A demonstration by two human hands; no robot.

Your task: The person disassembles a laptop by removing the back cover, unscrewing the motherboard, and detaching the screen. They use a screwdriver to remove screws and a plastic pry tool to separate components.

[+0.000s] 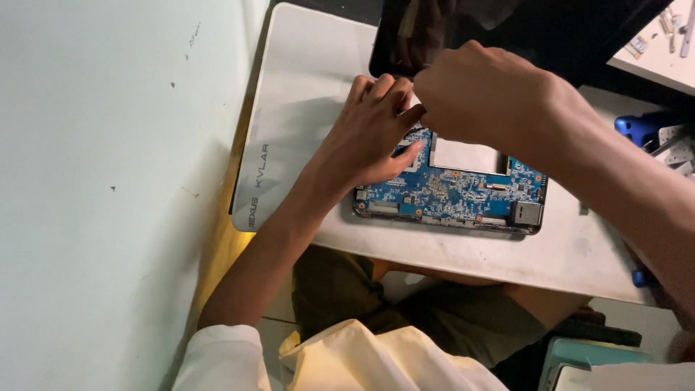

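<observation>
Head view showed a pale wall (94, 181) filling the whole left side, and beside it a white mat (304, 94) that covered the work table in front of you. At the far edge of the mat a dark screen panel (507, 29) lay, partly under your hands. In the middle of the mat was the opened device (449, 190), a dark shallow case with a blue circuit board inside and a bare silver plate (467, 156) in its upper part. The case sat near the front edge of the mat, just above your lap.

Your left hand (373, 134) rested flat on the left end of the board, fingers stretched and close together, the thumb pressing on the blue surface. It held nothing that I could see; it only pressed down. Your right hand (481, 90) was above the top edge of the board, touching the fingertips of the left hand. It was curled, the fingers bent inward as in a pinch, but what it gripped was hidden behind the knuckles, so I cannot tell this.

At the right edge a blue tool (637, 127) lay, and some small metal parts (677, 148) just beside it.
</observation>
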